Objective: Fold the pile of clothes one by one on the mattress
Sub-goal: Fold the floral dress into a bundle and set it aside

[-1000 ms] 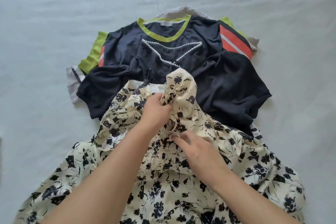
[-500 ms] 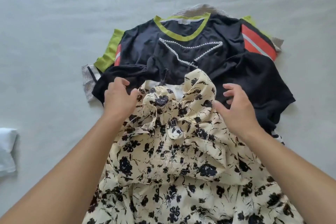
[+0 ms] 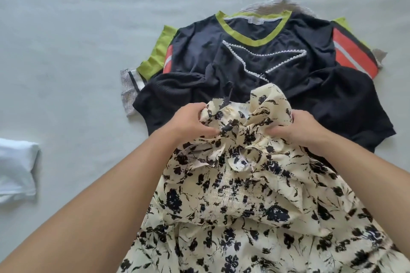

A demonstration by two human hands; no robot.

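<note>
A cream dress with black flowers (image 3: 250, 201) lies crumpled in front of me, its top end bunched up. My left hand (image 3: 192, 121) grips the bunched fabric on its left side. My right hand (image 3: 301, 128) grips it on the right side. Behind the dress lies the pile: a black ribbed top (image 3: 346, 104) over a navy shirt (image 3: 199, 51) with a lime collar, a beaded star and orange sleeve stripes. A grey patterned garment (image 3: 275, 5) peeks out at the pile's far edge.
The pale grey mattress sheet (image 3: 77, 29) spreads all around. A folded white garment (image 3: 15, 170) lies at the left edge. A small patterned piece of cloth (image 3: 127, 93) sticks out from under the pile's left side.
Both hands went from the dress's middle to its top corners, then closed on the bunched fabric. The view shifted left, bringing the folded white garment into sight.
</note>
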